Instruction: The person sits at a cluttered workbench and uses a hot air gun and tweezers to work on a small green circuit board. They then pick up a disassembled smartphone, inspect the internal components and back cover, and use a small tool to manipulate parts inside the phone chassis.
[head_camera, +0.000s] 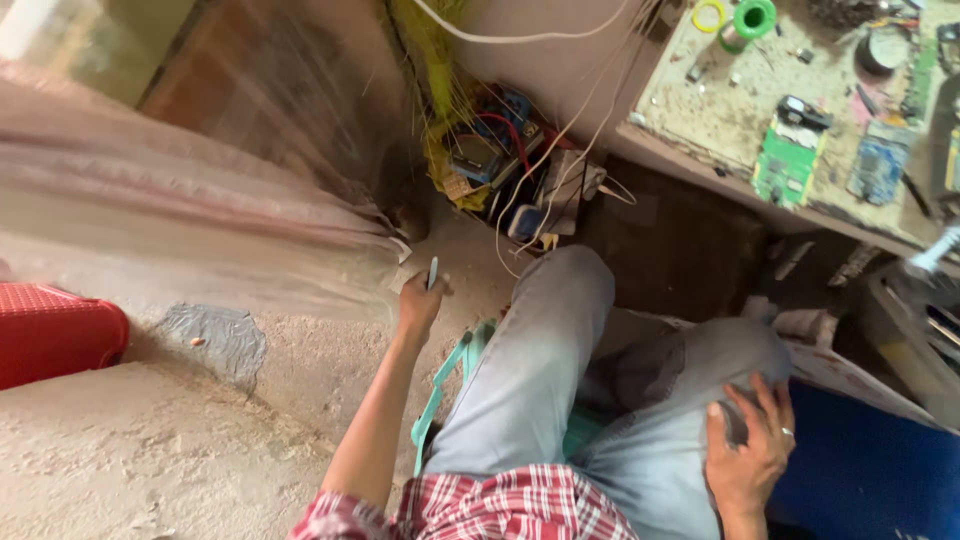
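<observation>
I sit on a pale green stool (440, 385) in grey jeans and look down to my left. My left hand (418, 300) reaches down beside my knee toward the dusty concrete floor (180, 440) and is shut on a thin light-blue pen-like tool (432, 272) that points upward. My right hand (752, 450), with a ring on one finger, rests flat on my right thigh with fingers spread and holds nothing. A green circuit board (788, 160) lies on the workbench (720, 110) at the upper right.
A heap of wires and electronic parts (505, 160) sits in the corner under the bench. White cables hang down the wall. A red plastic basket (55, 330) is at the far left. Solder reels (748, 20) and more boards lie on the bench. A blue surface (860, 470) is at the lower right.
</observation>
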